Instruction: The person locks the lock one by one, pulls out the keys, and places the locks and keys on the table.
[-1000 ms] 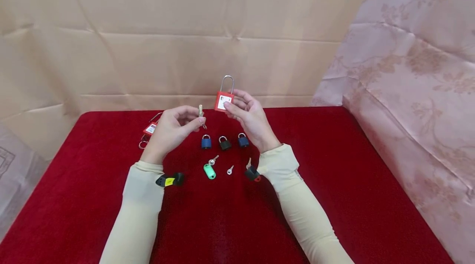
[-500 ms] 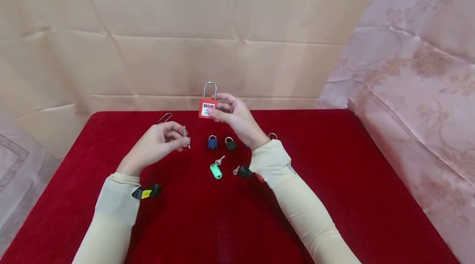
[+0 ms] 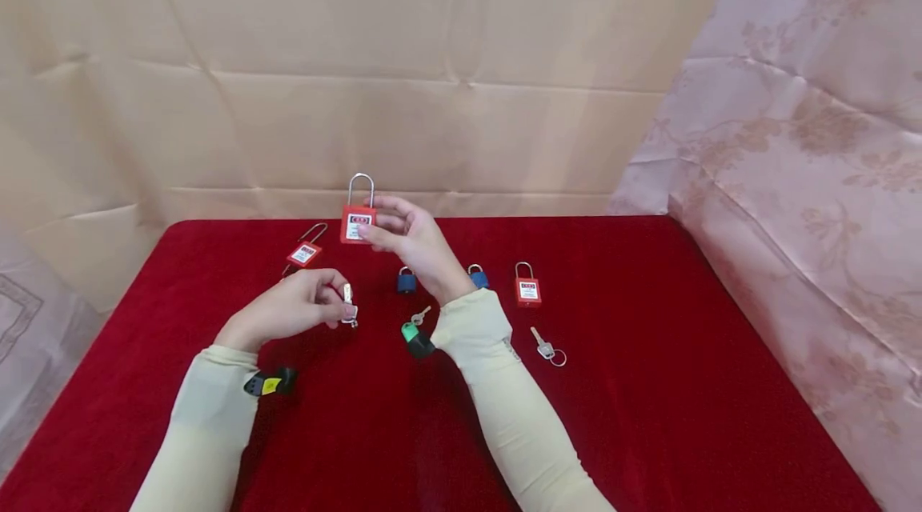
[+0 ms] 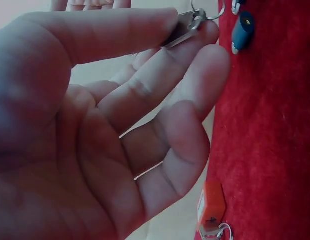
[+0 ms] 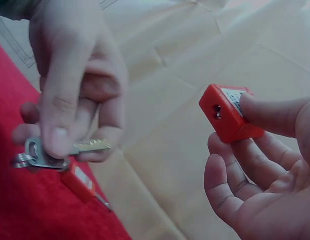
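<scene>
My left hand [image 3: 295,308] pinches a silver key [image 3: 348,300] between thumb and fingers; in the right wrist view the key's [image 5: 92,145] toothed blade points toward the padlock, with a small ring at its bow. To its upper right, my right hand [image 3: 421,248] holds a red padlock [image 3: 358,226] by the body, its long shackle up and its white label facing me. The keyhole in the padlock's underside [image 5: 217,111] shows in the right wrist view. Key and padlock are apart. Another red padlock [image 3: 304,254] lies on the table behind my left hand.
On the red cloth [image 3: 648,384] lie a blue padlock [image 3: 406,282], another blue padlock [image 3: 478,277] partly behind my right arm, and a third red padlock [image 3: 528,290]. Nearer are a ringed key [image 3: 545,349] and a key [image 3: 420,317] with a half-hidden green tag [image 3: 410,331].
Both hands have moved left and lower, still holding the key and the red padlock. The red padlock and ringed key at the right have come out from behind my right arm.
</scene>
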Action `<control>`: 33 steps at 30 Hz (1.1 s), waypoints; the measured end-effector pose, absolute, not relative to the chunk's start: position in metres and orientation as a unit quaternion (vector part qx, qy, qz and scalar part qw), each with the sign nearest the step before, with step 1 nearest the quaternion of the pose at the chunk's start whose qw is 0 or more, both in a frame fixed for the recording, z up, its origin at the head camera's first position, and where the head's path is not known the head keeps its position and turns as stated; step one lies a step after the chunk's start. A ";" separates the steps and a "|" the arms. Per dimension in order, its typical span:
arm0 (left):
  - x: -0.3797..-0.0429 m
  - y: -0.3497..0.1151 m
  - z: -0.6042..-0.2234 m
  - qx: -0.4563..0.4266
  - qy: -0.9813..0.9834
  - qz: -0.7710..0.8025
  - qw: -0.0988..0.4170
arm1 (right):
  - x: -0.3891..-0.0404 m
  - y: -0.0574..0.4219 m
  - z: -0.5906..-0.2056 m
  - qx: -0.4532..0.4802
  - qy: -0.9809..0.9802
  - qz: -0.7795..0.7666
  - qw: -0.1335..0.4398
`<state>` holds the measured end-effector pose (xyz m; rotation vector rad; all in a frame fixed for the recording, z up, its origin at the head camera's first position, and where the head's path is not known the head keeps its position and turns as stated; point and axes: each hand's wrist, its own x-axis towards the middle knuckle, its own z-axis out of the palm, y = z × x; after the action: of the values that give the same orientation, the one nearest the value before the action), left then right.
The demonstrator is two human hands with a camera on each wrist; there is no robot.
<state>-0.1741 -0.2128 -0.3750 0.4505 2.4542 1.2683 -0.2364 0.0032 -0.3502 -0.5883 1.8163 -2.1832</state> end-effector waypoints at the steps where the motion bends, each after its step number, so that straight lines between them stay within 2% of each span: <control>1: -0.174 -0.213 -0.377 0.160 0.865 0.443 0.173 | -0.236 0.002 -0.353 -0.199 0.628 -0.742 0.125; 17: -0.181 -0.209 -0.400 0.150 0.858 0.444 0.211 | -0.239 0.002 -0.384 -0.189 0.662 -0.711 0.143; 33: -0.189 -0.189 -0.411 0.162 0.876 0.404 0.208 | -0.249 0.014 -0.389 -0.164 0.675 -0.701 0.163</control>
<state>-0.1893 -0.1892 -0.4107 0.4511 2.4389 1.1239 -0.2492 0.0139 -0.3890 -0.4671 1.9248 -1.9983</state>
